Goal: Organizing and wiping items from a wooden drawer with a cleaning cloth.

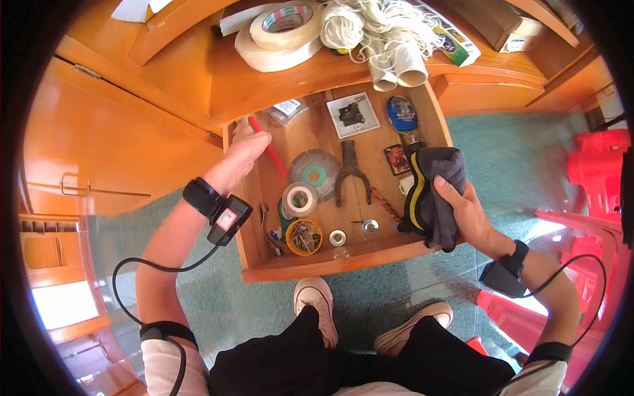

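My left hand [251,143] is at the far left corner of the open wooden drawer [292,270], its fingers closed around a slim red rod-like thing [275,159]. Folded dark grey cloth with a yellow stripe [441,195] is gripped in my right hand [465,213] over the drawer's right side. Between the hands lie a grooved cutting disc [324,168], a dark metal fork-shaped part [349,156] and a roll of clear tape [299,199]. A yellow bowl of screws [303,237] sits near the front. Part of the red thing is hidden by my fingers.
At the drawer's back are a white tray with a black part [352,115], a blue-topped case [401,113] and a plastic bag [287,110]. Above stand masking tape rolls [285,34], white string [342,29] and cardboard tubes [411,72]. Red plastic stools [597,163] are at the right.
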Tool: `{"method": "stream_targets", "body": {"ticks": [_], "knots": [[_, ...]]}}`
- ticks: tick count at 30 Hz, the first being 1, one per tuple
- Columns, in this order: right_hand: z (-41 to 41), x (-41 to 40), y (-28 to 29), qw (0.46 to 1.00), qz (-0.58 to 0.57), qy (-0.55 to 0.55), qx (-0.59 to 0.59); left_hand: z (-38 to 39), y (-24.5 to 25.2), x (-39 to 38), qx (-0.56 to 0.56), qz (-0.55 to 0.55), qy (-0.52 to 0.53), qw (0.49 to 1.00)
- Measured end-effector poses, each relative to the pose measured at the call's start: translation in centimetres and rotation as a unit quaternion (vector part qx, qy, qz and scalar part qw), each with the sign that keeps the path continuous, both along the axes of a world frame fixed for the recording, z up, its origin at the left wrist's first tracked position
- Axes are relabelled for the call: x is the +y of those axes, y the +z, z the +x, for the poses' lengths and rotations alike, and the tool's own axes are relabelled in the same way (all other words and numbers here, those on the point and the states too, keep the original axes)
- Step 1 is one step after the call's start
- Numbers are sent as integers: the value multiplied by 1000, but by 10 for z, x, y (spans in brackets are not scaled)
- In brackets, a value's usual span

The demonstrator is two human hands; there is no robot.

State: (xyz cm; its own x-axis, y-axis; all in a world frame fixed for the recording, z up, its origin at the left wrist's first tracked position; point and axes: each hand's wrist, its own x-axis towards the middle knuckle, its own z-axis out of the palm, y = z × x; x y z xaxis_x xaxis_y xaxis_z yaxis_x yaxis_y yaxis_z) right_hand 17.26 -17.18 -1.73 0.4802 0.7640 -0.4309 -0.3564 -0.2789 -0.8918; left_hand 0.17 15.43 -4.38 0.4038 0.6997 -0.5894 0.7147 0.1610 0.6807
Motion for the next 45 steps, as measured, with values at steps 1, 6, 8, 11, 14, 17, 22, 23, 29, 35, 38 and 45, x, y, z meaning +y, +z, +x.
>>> {"method": "stream_targets", "body": {"ticks": [1,6,8,11,14,17,22,23,29,35,38,45], "knots": [[-6,5,0,999,24,-9,-20,-14,-31,25,-67,122,-65,988],[-5,4,-7,997,30,-2,-65,-12,-5,-36,56,161,-374,912],[-6,6,-4,998,24,-6,-61,-17,-14,-41,49,228,-430,872],[-8,9,0,998,26,-6,-57,-23,-35,-37,88,259,-440,855],[-8,7,-3,997,29,-12,-75,-19,-34,-43,63,263,-465,843],[-8,8,-4,996,22,-17,-86,-17,-29,-42,40,266,-459,847],[-9,8,-4,996,1,-16,-87,9,-16,-31,70,101,-262,957],[-10,8,-5,996,8,-18,-92,12,-20,-26,51,87,-214,972],[-8,6,-9,995,11,-29,-96,6,-19,-23,19,226,-248,942],[-8,8,-9,996,14,-36,-84,-23,0,-63,113,78,-655,743],[-10,10,-4,996,13,-30,-81,-36,-15,-66,72,140,-647,746],[-9,8,-10,996,10,-34,-87,-28,5,-56,96,123,-588,794]]}}
